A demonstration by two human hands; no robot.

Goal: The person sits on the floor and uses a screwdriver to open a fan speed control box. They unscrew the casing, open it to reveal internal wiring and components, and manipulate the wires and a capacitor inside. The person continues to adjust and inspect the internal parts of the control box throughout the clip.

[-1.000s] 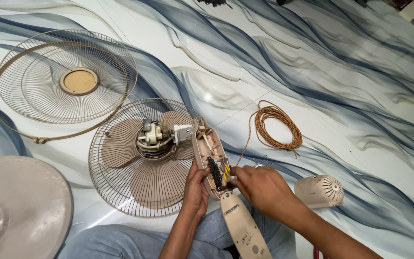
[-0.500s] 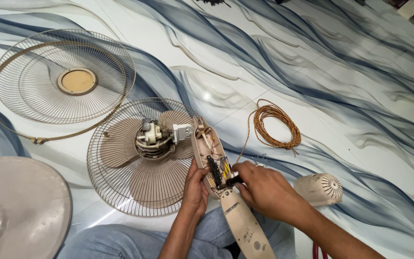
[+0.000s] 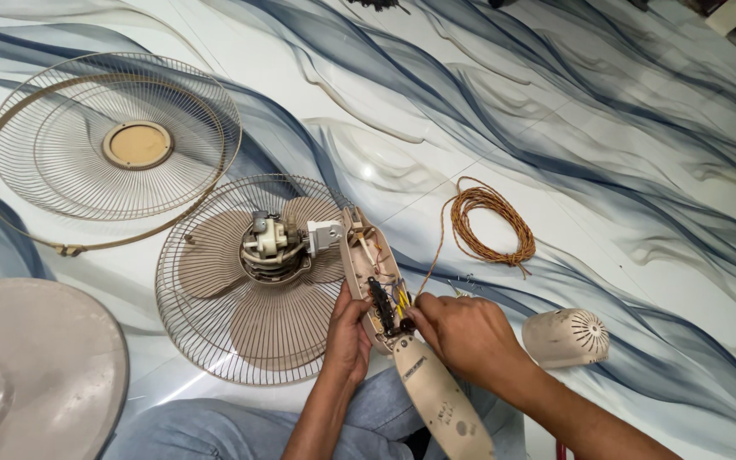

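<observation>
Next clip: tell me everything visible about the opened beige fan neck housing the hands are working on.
The fan neck housing is a long beige plastic shell lying open, tilted from the motor toward the person. Inside show a black switch block and yellow and red wires. The left hand grips its left edge; the right hand has fingertips at the wiring. A narrow beige panel extends from its lower end over the person's lap.

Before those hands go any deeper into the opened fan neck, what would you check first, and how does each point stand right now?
1. Left hand steadies the opened fan neck housing: ok.
2. Right hand fingers reach the wiring inside the housing: ok.
3. Power cord lies coiled on the floor, clear of the hands: ok.
4. Cord unplugged: cannot tell, its ends are not visible.
5. Motor cover set aside, clear of the work: ok.
6. Blade and rear grille lie flat on the floor: ok.
</observation>
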